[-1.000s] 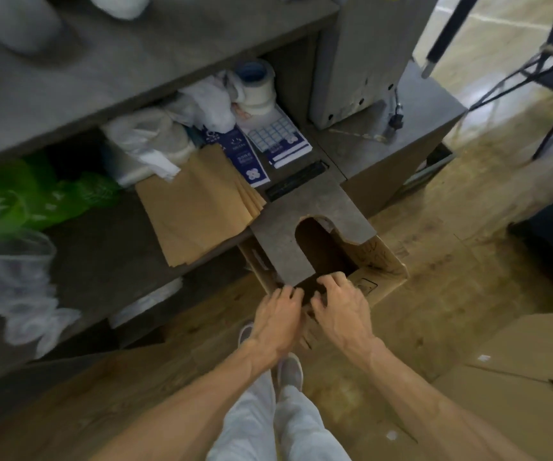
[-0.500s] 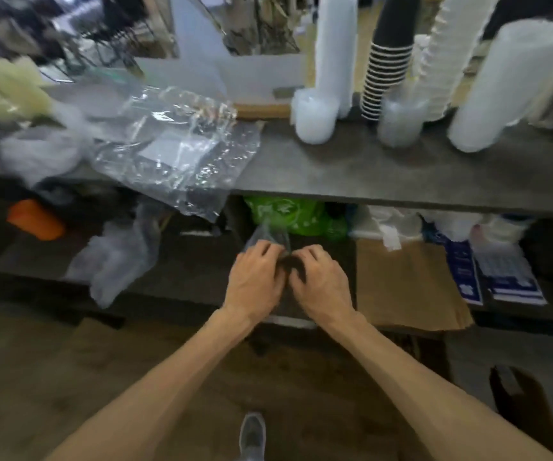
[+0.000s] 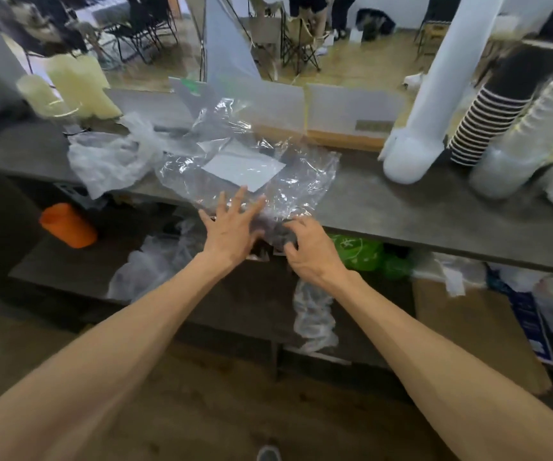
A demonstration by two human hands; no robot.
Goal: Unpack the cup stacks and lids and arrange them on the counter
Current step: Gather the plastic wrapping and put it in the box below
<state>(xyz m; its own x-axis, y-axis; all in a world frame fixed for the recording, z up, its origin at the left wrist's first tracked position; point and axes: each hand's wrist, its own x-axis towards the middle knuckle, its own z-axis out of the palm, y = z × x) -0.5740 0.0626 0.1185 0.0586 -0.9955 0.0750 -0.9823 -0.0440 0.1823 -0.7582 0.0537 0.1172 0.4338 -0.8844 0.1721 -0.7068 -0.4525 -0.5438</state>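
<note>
At the near edge of the counter [image 3: 401, 207], the left hand [image 3: 232, 227] spreads flat-fingered over crumpled clear wrap [image 3: 252, 168] while the right hand [image 3: 311, 251] pinches something dark, probably lids, judged next to be lifted beside the cup stacks [image 3: 488, 128] far right.

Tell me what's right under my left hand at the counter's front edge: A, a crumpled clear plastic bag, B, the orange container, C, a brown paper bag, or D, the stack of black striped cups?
A: the left hand is spread open on the crumpled clear plastic bag at the counter edge.
</note>
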